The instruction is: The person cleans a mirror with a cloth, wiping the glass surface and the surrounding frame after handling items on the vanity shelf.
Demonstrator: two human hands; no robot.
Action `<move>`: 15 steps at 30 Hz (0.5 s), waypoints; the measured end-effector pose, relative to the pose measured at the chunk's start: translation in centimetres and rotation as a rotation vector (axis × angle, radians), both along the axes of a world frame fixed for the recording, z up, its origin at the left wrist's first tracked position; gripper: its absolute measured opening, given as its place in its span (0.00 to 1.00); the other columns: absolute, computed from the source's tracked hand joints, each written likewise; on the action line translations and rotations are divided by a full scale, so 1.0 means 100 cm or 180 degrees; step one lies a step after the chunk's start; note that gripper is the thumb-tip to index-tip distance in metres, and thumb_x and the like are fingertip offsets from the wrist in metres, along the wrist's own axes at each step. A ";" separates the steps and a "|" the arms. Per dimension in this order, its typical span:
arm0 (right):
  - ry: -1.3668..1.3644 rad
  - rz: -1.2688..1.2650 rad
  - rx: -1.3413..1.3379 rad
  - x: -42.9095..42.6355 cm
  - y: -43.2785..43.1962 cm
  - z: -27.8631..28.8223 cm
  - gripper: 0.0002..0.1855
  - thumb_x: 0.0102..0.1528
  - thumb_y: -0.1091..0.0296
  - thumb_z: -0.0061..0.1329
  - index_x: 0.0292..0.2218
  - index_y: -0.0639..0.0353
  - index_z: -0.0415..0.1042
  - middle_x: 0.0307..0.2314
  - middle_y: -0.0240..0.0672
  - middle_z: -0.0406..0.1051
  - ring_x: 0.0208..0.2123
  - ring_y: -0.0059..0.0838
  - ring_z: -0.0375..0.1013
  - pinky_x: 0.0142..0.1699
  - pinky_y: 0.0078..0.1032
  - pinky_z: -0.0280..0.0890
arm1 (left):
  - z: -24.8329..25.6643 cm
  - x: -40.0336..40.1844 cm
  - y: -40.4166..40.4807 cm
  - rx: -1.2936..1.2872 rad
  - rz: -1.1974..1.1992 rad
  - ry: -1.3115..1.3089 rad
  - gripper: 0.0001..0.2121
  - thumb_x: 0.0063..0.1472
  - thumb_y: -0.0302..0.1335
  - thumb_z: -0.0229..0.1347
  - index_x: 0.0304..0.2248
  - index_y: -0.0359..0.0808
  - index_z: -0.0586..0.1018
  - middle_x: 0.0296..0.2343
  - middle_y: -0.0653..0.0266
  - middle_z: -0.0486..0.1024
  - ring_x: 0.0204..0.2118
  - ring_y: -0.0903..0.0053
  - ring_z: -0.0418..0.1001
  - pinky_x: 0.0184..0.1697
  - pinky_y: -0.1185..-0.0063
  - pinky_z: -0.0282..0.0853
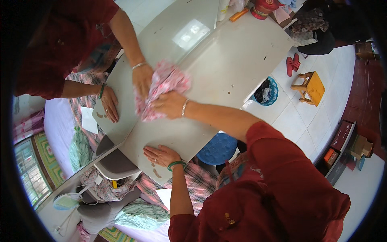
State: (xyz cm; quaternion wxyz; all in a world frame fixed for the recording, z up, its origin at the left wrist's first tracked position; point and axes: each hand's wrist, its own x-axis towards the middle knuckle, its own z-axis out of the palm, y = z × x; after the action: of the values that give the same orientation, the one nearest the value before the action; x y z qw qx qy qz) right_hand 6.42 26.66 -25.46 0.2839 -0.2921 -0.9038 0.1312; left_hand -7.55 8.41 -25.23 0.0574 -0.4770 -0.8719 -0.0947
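My right hand (170,105), with a silver bangle, presses a bunched pink and white patterned cloth (155,115) against the mirror side of a pale glossy tabletop (242,57). The cloth looks blurred at its edges. Flat on the near part of the tabletop lies my left hand (161,155), wearing a ring and a green bangle and holding nothing. Brown worn patches show beside its palm. A large mirror (169,36) meets the table and reflects both hands, the cloth and the red-sleeved arms.
A blue round stool (219,148) stands under the table edge, with a blue waste basket (273,92) farther right. Beyond are a small wooden stool (316,88) and red slippers (292,64). An orange object (239,15) and a red pot (263,8) sit at the table's far end.
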 end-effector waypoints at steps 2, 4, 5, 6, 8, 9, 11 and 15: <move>-0.0270 -0.0353 0.0011 0.046 0.014 0.011 0.21 0.36 0.63 0.53 0.37 0.44 0.71 0.41 0.19 0.65 0.36 0.26 0.66 0.36 0.26 0.66 | 0.001 -0.002 -0.003 -0.0015 0.0020 0.0029 0.27 0.61 0.36 0.34 0.55 0.24 0.50 0.55 0.45 0.48 0.59 0.56 0.43 0.60 0.63 0.36; -0.0277 -0.0717 0.0256 0.090 0.026 0.010 0.22 0.37 0.62 0.53 0.38 0.43 0.70 0.40 0.20 0.66 0.36 0.27 0.66 0.36 0.26 0.66 | 0.005 0.004 -0.002 -0.0055 0.0002 0.0017 0.27 0.61 0.36 0.34 0.55 0.24 0.50 0.55 0.45 0.48 0.59 0.56 0.43 0.61 0.63 0.36; -0.0359 -0.0993 0.0134 0.108 0.031 0.011 0.24 0.37 0.62 0.54 0.40 0.42 0.70 0.40 0.21 0.66 0.37 0.28 0.65 0.38 0.27 0.65 | 0.007 0.005 0.000 -0.0069 -0.0002 0.0020 0.27 0.61 0.36 0.34 0.55 0.24 0.50 0.55 0.45 0.48 0.59 0.56 0.43 0.61 0.63 0.36; -0.0438 -0.1260 0.0011 0.123 0.035 0.013 0.26 0.37 0.62 0.54 0.42 0.41 0.69 0.40 0.21 0.66 0.37 0.29 0.65 0.40 0.28 0.65 | 0.006 0.004 0.000 -0.0077 0.0006 0.0041 0.27 0.61 0.36 0.34 0.55 0.24 0.50 0.55 0.45 0.47 0.59 0.56 0.42 0.61 0.63 0.36; -0.0782 -0.1835 -0.0368 0.151 0.041 0.027 0.25 0.39 0.62 0.54 0.43 0.42 0.68 0.42 0.20 0.64 0.37 0.31 0.66 0.39 0.31 0.66 | 0.001 0.000 -0.004 -0.0113 0.0032 0.0074 0.27 0.61 0.36 0.34 0.55 0.25 0.50 0.55 0.46 0.47 0.59 0.57 0.42 0.61 0.63 0.36; -0.0781 -0.2043 -0.0377 0.166 0.046 0.028 0.25 0.39 0.61 0.54 0.43 0.42 0.68 0.42 0.19 0.63 0.36 0.32 0.66 0.39 0.31 0.66 | 0.001 0.001 -0.003 -0.0113 0.0025 0.0130 0.27 0.61 0.36 0.34 0.55 0.25 0.50 0.55 0.46 0.48 0.59 0.57 0.43 0.60 0.64 0.37; -0.0791 -0.2458 -0.0398 0.190 0.056 0.027 0.24 0.41 0.61 0.54 0.43 0.43 0.68 0.43 0.18 0.62 0.36 0.34 0.67 0.38 0.33 0.67 | 0.000 0.002 -0.003 -0.0117 0.0014 0.0230 0.26 0.62 0.36 0.36 0.55 0.27 0.51 0.55 0.47 0.49 0.59 0.57 0.45 0.60 0.66 0.39; -0.0894 -0.2797 -0.0573 0.207 0.069 0.027 0.23 0.43 0.60 0.53 0.43 0.44 0.67 0.43 0.18 0.61 0.36 0.36 0.67 0.36 0.36 0.68 | -0.002 0.002 0.000 -0.0059 0.0009 0.0202 0.26 0.62 0.35 0.36 0.55 0.26 0.51 0.55 0.47 0.48 0.59 0.57 0.45 0.60 0.66 0.39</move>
State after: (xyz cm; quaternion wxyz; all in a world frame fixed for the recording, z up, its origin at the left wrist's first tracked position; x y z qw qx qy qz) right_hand 27.13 33.52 -22.80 0.1610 -0.6855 -0.7092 0.0356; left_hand -7.40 8.37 -25.46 0.0807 -0.4790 -0.8712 -0.0713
